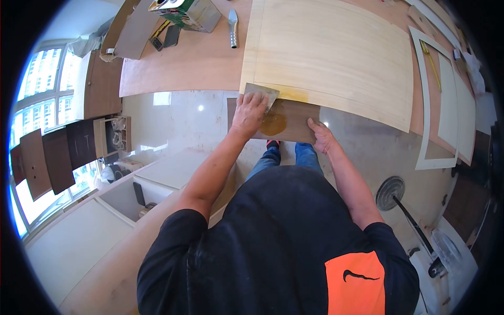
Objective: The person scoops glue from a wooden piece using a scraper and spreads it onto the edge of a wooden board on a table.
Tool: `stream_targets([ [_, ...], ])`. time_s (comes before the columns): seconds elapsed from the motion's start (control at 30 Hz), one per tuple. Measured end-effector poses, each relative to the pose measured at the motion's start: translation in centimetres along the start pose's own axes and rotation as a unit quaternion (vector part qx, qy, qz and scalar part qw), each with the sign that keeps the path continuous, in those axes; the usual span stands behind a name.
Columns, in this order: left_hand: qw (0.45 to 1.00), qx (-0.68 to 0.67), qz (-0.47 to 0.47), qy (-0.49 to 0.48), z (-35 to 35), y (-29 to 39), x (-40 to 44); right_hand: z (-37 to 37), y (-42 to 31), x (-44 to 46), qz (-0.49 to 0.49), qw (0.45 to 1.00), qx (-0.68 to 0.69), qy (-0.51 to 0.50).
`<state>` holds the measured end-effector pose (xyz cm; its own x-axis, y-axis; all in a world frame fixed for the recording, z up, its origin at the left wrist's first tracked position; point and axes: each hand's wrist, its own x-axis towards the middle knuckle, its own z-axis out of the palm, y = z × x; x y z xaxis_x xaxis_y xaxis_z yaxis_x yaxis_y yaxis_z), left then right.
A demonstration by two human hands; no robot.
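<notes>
Left hand [251, 113] partly hides scraper [270, 96]; board [299, 121] hides right hand's [322, 135] fingers.

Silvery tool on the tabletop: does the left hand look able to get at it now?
Likely yes, with a forward reach: nothing stands between the silvery tool and the left hand, though that hand holds a scraper it would probably have to release.

Black swoosh [360, 275], known as Nike sign, displayed on orange patch [349, 299] of dark shirt [273, 210]. Green label [181, 17] carried by tin [207, 18] on counter [178, 71]; its print too small to be read. Pale marks [81, 140] made on dark panel [79, 152] at left, no letters or numbers made out. No other wording legible.
</notes>
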<state>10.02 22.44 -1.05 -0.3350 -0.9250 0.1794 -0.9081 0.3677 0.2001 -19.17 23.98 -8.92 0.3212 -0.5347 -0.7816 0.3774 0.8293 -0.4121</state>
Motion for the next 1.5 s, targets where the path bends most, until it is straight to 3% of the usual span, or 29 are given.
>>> stream_targets([
  [0.3, 0.999, -0.018, 0.033, 0.029, 1.0, 2.8, 0.5, 0.1, 0.3, 0.5, -0.010, 1.000, -0.010, -0.007],
  [0.5, 0.999, -0.041, 0.026, -0.019, 0.8, 3.9, -0.4, -0.2, 0.2, 0.2, -0.026, 1.000, -0.012, 0.010],
  [0.6, 0.998, -0.024, 0.060, 0.022, -0.7, 2.9, -0.5, -0.3, 0.2, 0.4, -0.033, 0.999, -0.005, 0.004],
  [0.8, 0.999, 0.015, -0.023, 0.019, 0.0, -0.8, -0.4, -0.1, 0.4, 0.7, -0.023, 1.000, -0.015, -0.001],
  [1.2, 0.999, 0.020, -0.025, 0.043, 0.7, -1.8, -0.6, 1.5, -0.1, 0.1, -0.018, 0.999, -0.040, 0.016],
  [1.5, 0.999, -0.032, 0.008, -0.027, -4.0, 0.5, -3.8, 1.0, 0.4, 0.6, -0.033, 0.999, -0.036, 0.012],
])
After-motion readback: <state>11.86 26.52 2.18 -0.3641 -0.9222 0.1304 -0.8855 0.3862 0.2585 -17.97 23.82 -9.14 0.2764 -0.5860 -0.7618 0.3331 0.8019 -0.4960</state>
